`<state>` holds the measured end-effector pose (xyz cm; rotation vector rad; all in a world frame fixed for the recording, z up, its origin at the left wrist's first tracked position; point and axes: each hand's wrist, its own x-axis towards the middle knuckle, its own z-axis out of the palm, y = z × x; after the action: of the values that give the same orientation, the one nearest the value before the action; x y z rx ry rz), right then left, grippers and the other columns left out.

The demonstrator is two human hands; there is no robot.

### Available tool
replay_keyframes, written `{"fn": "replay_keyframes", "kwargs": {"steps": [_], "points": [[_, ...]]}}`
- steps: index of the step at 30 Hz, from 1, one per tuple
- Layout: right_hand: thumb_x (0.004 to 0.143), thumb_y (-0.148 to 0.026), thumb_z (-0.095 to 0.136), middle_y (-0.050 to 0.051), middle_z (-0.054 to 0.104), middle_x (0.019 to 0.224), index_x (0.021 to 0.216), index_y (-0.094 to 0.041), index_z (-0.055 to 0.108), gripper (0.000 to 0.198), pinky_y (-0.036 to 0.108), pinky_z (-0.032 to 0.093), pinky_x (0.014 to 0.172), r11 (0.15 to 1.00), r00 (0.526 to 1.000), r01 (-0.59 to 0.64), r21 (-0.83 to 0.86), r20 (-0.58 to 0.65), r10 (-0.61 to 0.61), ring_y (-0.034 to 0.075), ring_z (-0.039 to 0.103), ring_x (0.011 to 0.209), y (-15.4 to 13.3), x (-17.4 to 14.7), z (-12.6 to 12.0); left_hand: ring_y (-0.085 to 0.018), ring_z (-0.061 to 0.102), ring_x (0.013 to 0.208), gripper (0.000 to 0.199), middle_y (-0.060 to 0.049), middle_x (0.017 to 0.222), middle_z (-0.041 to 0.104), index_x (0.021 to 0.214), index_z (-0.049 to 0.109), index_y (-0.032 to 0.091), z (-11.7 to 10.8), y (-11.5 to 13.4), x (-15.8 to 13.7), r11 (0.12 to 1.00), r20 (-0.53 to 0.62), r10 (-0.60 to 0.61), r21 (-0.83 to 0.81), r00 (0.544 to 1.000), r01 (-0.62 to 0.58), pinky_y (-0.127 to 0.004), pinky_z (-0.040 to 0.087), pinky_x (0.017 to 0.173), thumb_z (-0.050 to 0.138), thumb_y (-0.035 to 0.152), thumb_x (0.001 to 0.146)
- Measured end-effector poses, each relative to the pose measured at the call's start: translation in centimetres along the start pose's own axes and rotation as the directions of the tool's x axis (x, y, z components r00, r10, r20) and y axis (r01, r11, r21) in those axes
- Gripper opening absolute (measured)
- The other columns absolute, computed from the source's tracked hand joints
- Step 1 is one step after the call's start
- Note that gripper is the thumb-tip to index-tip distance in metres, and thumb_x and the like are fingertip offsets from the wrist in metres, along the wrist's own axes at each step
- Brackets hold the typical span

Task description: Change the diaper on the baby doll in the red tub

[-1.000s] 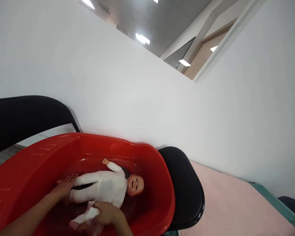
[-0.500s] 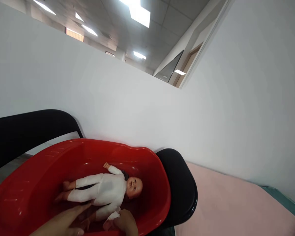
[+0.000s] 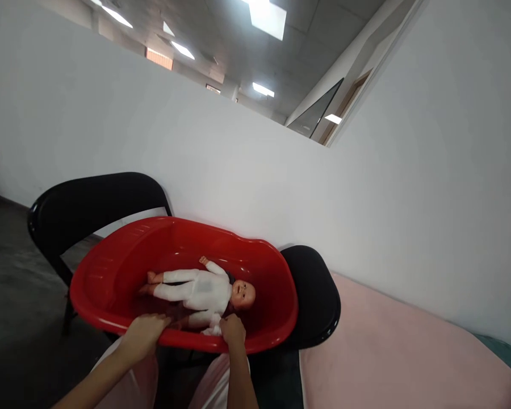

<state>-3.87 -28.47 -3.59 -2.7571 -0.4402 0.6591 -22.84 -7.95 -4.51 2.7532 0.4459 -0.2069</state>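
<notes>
A baby doll (image 3: pixel 208 291) in a white suit lies on its back in a red baby bathtub (image 3: pixel 97 272). Its head is toward the right end and its bare feet toward the left. My left hand (image 3: pixel 147 332) is curled over the near rim, closed on it, with the fingertips on the inner side. Farther right along the same rim, my right hand (image 3: pixel 233 329) is closed on a pale, crumpled cloth (image 3: pixel 213 326) beside the doll's near arm. The ends of my right fingers are partly hidden.
The tub rests against a black folding chair (image 3: pixel 97 201) at left and a black chair seat (image 3: pixel 310 295) at right. A pink-covered bed (image 3: pixel 392 346) stands at the right. A white partition wall (image 3: pixel 238 170) runs behind.
My left hand has drawn back from inside the tub, fingers spread, to the near rim. My view has pulled back, showing more floor and my legs. The doll lies as before.
</notes>
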Motion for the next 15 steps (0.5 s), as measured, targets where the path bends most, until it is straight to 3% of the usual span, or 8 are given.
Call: {"fn": "replay_keyframes", "kwargs": {"steps": [7,15], "points": [[0.105,-0.028,0.048,0.024,0.075,0.140,0.134,-0.011,0.078,0.045,0.042,0.055,0.110,0.998,0.998,-0.068,0.005,0.008,0.068,0.035,0.071,0.135,-0.6,-0.5,-0.6,-0.037,0.075,0.118,0.046,-0.016,0.123,0.080,0.124,0.080,0.019,-0.7,0.4,-0.3,0.995,-0.004,0.008,0.101,1.000,-0.008,-0.047,0.056,0.101,0.049,0.003,0.093],[0.098,-0.025,0.062,0.028,0.072,0.143,0.138,-0.009,0.076,0.046,0.046,0.057,0.111,0.997,0.992,-0.076,0.019,0.100,0.074,0.038,0.070,0.137,-0.6,0.8,-0.3,-0.039,0.075,0.120,0.043,-0.016,0.125,0.079,0.124,0.080,0.019,-1.4,0.7,-0.3,0.998,0.032,0.003,0.062,0.999,-0.005,-0.052,0.056,0.101,0.046,0.011,0.100]]}}
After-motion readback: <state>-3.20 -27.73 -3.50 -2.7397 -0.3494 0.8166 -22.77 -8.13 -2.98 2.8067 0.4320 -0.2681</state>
